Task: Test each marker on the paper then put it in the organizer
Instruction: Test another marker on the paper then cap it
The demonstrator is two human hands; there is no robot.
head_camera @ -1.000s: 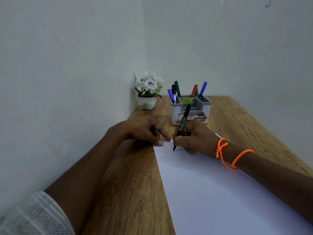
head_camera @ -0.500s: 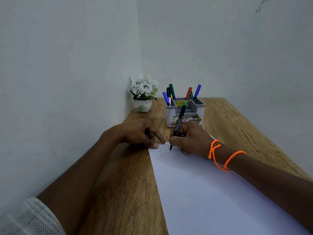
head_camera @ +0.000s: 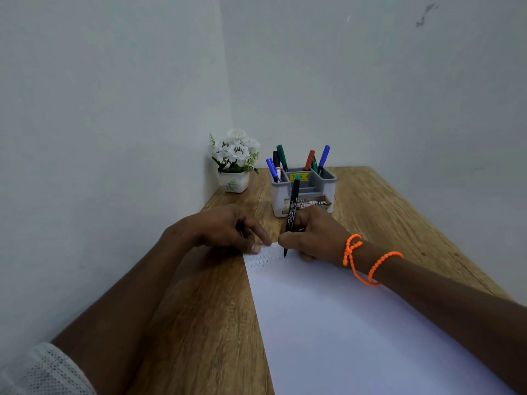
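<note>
My right hand (head_camera: 310, 238) pinches a black marker (head_camera: 291, 212) with fingers curled round its lower barrel, tip down on the far left corner of the paper (head_camera: 356, 323), just right of two rows of zigzag lines (head_camera: 263, 260). The marker stands nearly upright, its long axis leaning slightly away from me, teal end toward the organizer (head_camera: 303, 193). My left hand (head_camera: 225, 228) presses the paper's corner with its fingertips (head_camera: 256, 246), fingers bent; whether it holds anything I cannot tell. The grey organizer sits just beyond my hands on the wooden table (head_camera: 199, 309), with blue, black, green and red markers (head_camera: 309, 159) standing in its back compartments. A white flower pot (head_camera: 235, 163) stands to its left, in the wall corner. Orange bead bracelets (head_camera: 362, 260) ring my right wrist.
</note>
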